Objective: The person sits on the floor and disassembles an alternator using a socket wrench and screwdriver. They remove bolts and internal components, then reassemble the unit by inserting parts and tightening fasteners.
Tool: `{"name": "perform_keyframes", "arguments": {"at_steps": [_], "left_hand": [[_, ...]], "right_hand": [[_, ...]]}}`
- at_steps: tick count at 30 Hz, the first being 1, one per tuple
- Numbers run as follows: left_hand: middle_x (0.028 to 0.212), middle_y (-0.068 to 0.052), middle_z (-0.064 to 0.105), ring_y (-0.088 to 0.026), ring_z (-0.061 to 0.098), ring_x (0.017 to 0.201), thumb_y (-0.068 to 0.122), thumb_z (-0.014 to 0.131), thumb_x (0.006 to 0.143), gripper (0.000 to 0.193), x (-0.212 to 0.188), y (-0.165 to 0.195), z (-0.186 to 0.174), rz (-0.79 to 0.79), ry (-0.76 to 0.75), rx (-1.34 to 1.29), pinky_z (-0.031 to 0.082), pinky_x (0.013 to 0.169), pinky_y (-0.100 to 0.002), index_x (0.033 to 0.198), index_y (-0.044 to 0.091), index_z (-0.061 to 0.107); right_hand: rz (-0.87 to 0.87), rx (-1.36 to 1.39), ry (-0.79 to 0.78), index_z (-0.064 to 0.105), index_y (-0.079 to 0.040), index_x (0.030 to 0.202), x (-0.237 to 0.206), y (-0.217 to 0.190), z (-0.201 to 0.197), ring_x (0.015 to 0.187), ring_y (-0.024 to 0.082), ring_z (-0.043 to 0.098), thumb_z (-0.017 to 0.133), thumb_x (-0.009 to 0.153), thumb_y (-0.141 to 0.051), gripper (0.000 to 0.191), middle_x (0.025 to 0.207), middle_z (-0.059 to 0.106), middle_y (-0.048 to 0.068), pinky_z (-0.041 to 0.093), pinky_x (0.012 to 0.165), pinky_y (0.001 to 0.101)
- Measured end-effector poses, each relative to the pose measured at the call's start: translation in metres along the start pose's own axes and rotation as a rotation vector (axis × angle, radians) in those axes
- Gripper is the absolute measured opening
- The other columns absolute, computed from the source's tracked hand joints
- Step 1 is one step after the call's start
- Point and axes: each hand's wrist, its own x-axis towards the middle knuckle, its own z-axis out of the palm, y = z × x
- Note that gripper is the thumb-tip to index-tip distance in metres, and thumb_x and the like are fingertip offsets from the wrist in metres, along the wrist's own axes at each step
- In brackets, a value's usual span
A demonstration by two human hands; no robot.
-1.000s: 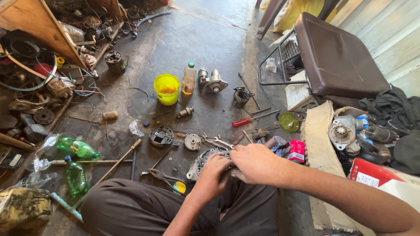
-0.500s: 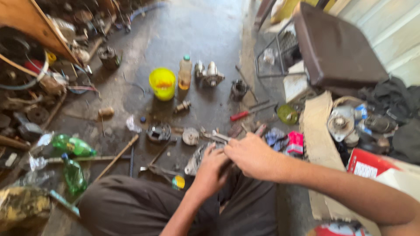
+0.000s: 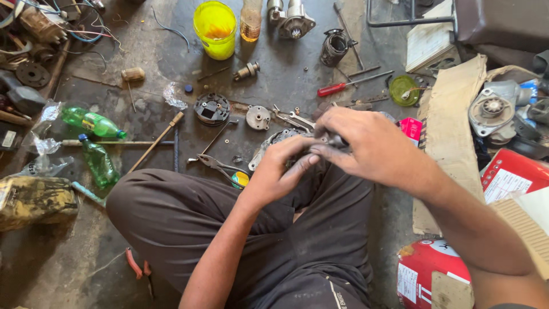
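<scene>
Oily floor; left hand (image 3: 281,169), right hand (image 3: 366,143) both closed on dark part (image 3: 337,140); red box (image 3: 410,128) beside.

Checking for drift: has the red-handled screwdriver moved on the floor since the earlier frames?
No. The red-handled screwdriver lies in the same spot between the dark coil housing and green lid; only the camera shifted.
</scene>
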Motion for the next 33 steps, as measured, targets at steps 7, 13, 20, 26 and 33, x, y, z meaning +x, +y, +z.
{"name": "perform_keyframes", "arguments": {"at_steps": [7,13,20,26,33], "left_hand": [[0.091,0.005,0.063,-0.002,0.043,0.069,0.023,0.056,0.109,0.021,-0.021,0.009,-0.03,-0.262,0.403,-0.288,0.035,0.06,-0.021,0.111,0.005,0.066],[0.078,0.008,0.045,0.0,0.035,0.067,0.025,0.058,0.113,0.023,-0.054,0.005,-0.089,-0.189,0.555,-0.315,0.026,0.06,-0.02,0.112,0.002,0.061],[0.074,0.008,0.042,-0.001,0.034,0.062,0.026,0.057,0.113,0.024,-0.06,-0.005,-0.083,-0.224,0.61,-0.366,0.026,0.057,-0.021,0.11,0.003,0.06],[0.072,0.01,0.039,0.0,0.03,0.061,0.026,0.056,0.112,0.024,-0.059,-0.01,-0.082,-0.238,0.587,-0.424,0.023,0.055,-0.02,0.108,0.003,0.061],[0.072,0.01,0.038,0.001,0.028,0.06,0.026,0.057,0.112,0.024,-0.058,-0.011,-0.081,-0.244,0.589,-0.432,0.021,0.054,-0.02,0.108,0.002,0.061]], "right_hand": [[0.077,0.024,0.573,0.065,-0.004,0.116,-0.038,-0.003,0.037,0.1,0.024,0.067,0.078,0.098,-0.008,0.022,0.108,0.066,0.01,0.054,0.087,0.0345],[0.173,0.158,0.29,0.071,-0.002,0.12,-0.057,0.027,0.11,0.106,0.03,0.07,0.075,0.091,-0.003,0.029,0.113,0.071,0.014,0.056,0.092,0.0373],[0.205,0.152,0.237,0.07,-0.003,0.111,-0.068,0.039,0.129,0.102,0.032,0.07,0.076,0.088,-0.005,0.024,0.11,0.069,0.014,0.056,0.089,0.039],[0.205,0.055,0.235,0.069,0.0,0.107,-0.069,0.033,0.129,0.101,0.036,0.068,0.075,0.086,-0.002,0.022,0.108,0.068,0.016,0.055,0.088,0.0416],[0.269,0.181,0.324,0.069,0.001,0.106,-0.071,0.029,0.135,0.094,0.031,0.071,0.075,0.087,0.002,0.02,0.103,0.069,0.014,0.056,0.084,0.037]]}}
